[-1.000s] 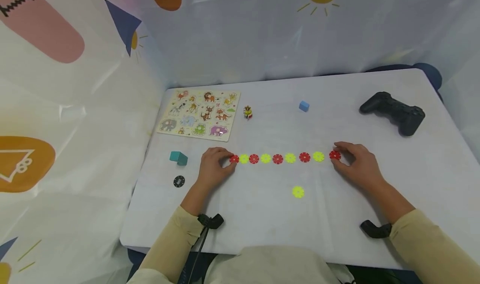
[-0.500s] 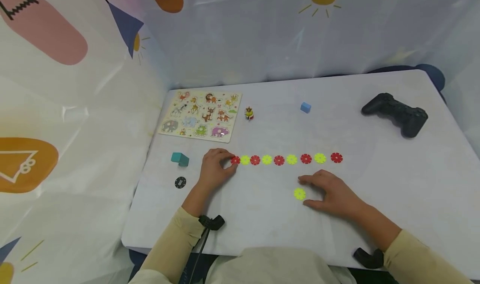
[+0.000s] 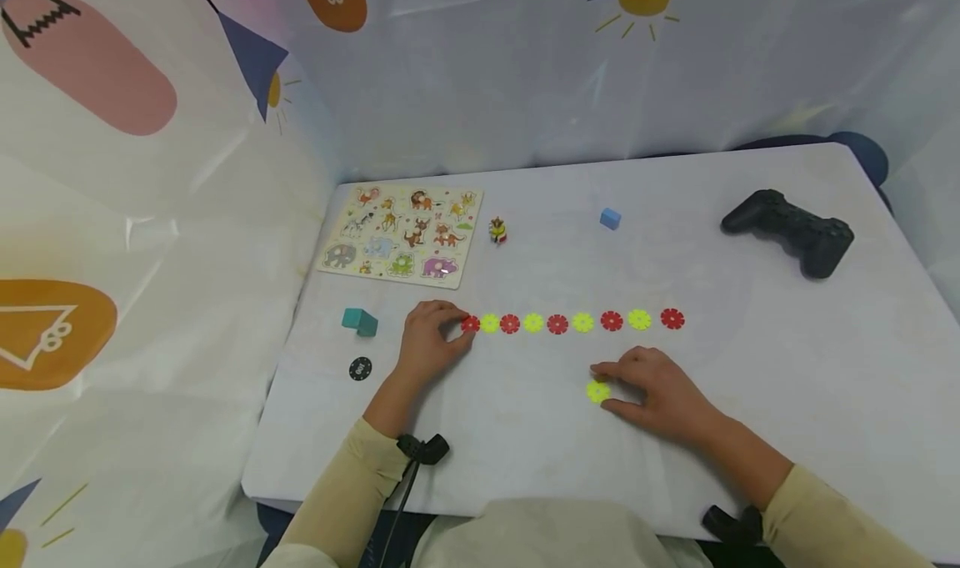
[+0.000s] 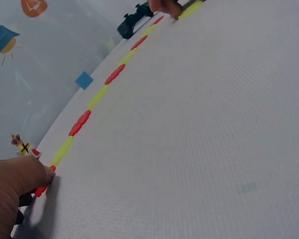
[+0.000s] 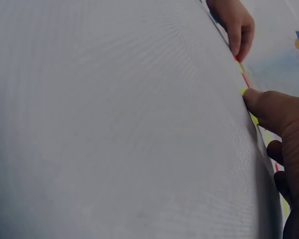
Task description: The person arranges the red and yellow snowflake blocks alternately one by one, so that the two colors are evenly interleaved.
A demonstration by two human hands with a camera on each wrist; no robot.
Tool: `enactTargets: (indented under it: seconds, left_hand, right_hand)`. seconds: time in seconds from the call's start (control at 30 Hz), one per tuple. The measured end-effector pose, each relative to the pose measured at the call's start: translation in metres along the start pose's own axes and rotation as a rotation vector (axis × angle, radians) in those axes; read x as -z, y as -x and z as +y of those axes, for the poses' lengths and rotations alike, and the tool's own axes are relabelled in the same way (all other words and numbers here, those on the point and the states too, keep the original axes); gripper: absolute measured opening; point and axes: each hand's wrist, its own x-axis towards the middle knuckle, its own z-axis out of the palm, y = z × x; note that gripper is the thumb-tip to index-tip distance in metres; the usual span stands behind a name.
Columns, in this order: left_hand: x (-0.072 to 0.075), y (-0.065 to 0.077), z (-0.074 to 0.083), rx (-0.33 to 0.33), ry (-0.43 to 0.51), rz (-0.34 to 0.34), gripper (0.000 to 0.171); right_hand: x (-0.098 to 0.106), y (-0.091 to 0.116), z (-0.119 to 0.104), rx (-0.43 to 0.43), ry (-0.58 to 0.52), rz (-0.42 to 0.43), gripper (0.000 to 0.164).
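A row of flat notched discs, red and yellow by turns, runs across the white table in the head view. My left hand [image 3: 431, 343] pinches the red notched disc [image 3: 470, 324] at the row's left end between thumb and fingers. A red disc [image 3: 672, 319] lies at the right end, spaced a little wider from its yellow neighbour [image 3: 639, 319]. Nearer my body, my right hand [image 3: 660, 393] has thumb and forefinger at opposite edges of a single yellow notched disc [image 3: 597, 392], pinching it at the table. In the left wrist view, my left thumb [image 4: 32, 174] covers part of the red disc.
Behind the row are an animal puzzle board [image 3: 401, 234], a small figurine [image 3: 497, 230], a blue cube [image 3: 611, 218] and a black game controller [image 3: 787, 230]. Teal blocks [image 3: 360, 321] and a black round chip [image 3: 360, 369] lie left of my left hand.
My right hand has let go of the red disc at the row's right end, come left and toward my body, and closed on the loose yellow disc. The left hand stays in place.
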Motion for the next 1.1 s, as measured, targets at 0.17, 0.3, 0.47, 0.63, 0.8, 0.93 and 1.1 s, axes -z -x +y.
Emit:
enactTargets:
  seconds: [0.17, 0.3, 0.47, 0.63, 0.8, 0.93, 1.1]
  left_hand:
    - [0.0, 0.0, 0.0, -0.007, 0.002, 0.003, 0.026]
    - [0.0, 0.0, 0.0, -0.011, 0.003, 0.007, 0.026]
    - [0.0, -0.001, 0.0, -0.015, 0.001, 0.005, 0.026]
    - [0.0, -0.001, -0.001, -0.021, 0.0, 0.012, 0.025]
    - [0.0, 0.0, 0.0, -0.004, 0.003, 0.006, 0.024]
    - [0.0, 0.0, 0.0, 0.007, 0.001, -0.009, 0.024]
    - [0.001, 0.0, 0.0, 0.009, 0.007, -0.018, 0.025]
  right_hand:
    - [-0.002, -0.001, -0.002, 0.003, -0.008, 0.022, 0.062]
    - [0.002, 0.001, 0.0, -0.04, -0.025, 0.061, 0.067]
    - [0.033, 0.007, 0.022, -0.204, -0.011, 0.231, 0.066]
    - [0.062, 0.017, 0.054, -0.487, 0.056, 0.326, 0.059]
    - [0.063, 0.026, 0.073, -0.595, 0.082, 0.315, 0.055]
    - [0.061, 0.027, 0.076, -0.582, 0.087, 0.327, 0.051]
    - [0.063, 0.026, 0.075, -0.594, 0.081, 0.304, 0.044]
